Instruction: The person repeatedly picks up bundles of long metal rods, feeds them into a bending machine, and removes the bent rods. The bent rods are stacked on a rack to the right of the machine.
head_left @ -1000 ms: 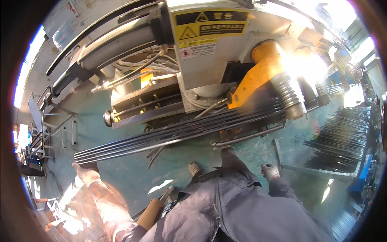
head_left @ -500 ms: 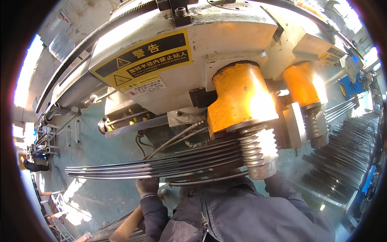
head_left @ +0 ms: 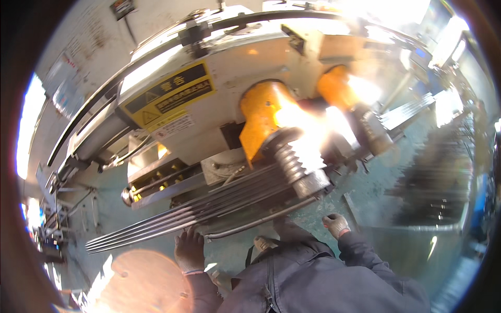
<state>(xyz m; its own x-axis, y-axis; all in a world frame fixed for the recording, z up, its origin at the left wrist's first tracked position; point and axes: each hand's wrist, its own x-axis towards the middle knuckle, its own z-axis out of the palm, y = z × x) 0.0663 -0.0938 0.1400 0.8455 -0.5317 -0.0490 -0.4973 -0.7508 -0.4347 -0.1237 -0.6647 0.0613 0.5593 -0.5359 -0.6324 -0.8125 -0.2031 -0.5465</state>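
Observation:
A row of several thin metal rods (head_left: 151,224) runs from the lower left into the machine, below its orange cylinder (head_left: 263,107) and thick threaded screw (head_left: 297,161). My left hand (head_left: 190,250), in a grey glove, is just below the rods; its fingers stretch up to their near edge and look apart. Whether they touch the rods, I cannot tell. My right hand (head_left: 336,224), in a pale glove, is off to the right of the screw, over the floor. Its fingers are curled in, and nothing shows in them.
The pale machine body (head_left: 224,78) with a yellow warning label (head_left: 169,94) fills the upper middle. A second orange cylinder (head_left: 336,86) stands to the right. Many dark rods (head_left: 433,177) lie in a pile at far right, blurred. A brown disc (head_left: 141,281) is at lower left.
The view has shifted, and the machine appears tilted and farther left. My right hand, hidden behind the screw before, now shows away from it. My left hand's fingers, formerly behind the rods, are now visible.

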